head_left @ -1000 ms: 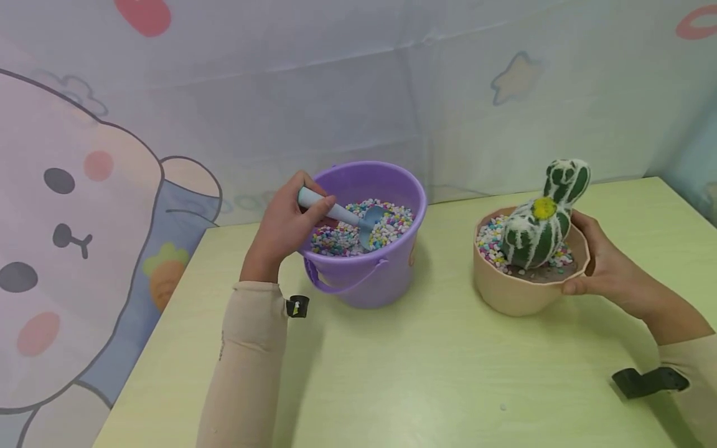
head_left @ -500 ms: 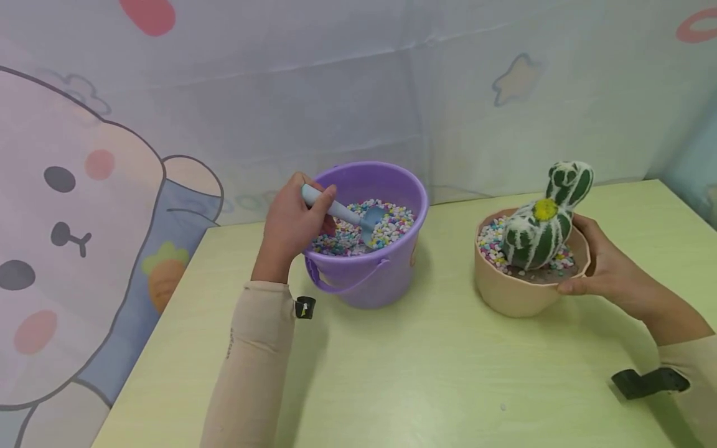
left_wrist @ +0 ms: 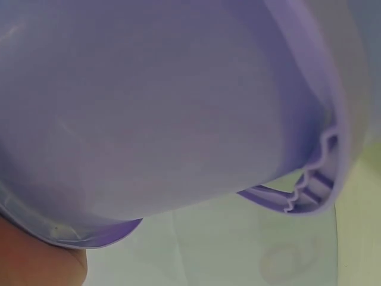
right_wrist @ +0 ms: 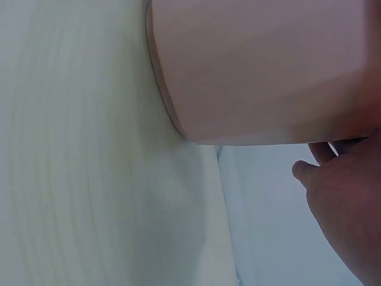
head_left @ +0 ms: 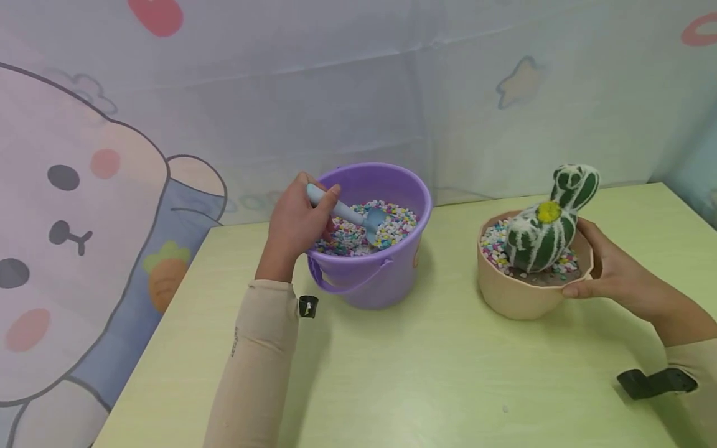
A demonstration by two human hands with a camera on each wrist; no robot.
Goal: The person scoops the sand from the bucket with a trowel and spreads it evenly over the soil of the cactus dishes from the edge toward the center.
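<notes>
My left hand (head_left: 299, 214) grips the handle of a light blue scoop (head_left: 350, 214) over the near-left rim of a purple bucket (head_left: 375, 280). The scoop's blade touches the multicoloured pebbles (head_left: 392, 229) in the bucket. In the left wrist view the bucket's wall (left_wrist: 149, 119) fills most of the picture. At the right, my right hand (head_left: 616, 274) holds the rim of a peach pot (head_left: 515, 302), thumb on the near side. A green cactus (head_left: 540, 239) with white fuzz and a yellow flower stands in the pot. Pebbles lie around it, with bare grey-brown soil (head_left: 540, 278) at the front right.
Both containers stand on a pale green-yellow table (head_left: 403, 373). A printed cloth backdrop (head_left: 280, 124) with a cartoon bear hangs behind and to the left. One small pale pebble (head_left: 505, 409) lies near the front.
My left hand has shifted slightly right with the scoop, its blade still among the pebbles. The right hand keeps its hold on the pot. The whole view has drifted a little.
</notes>
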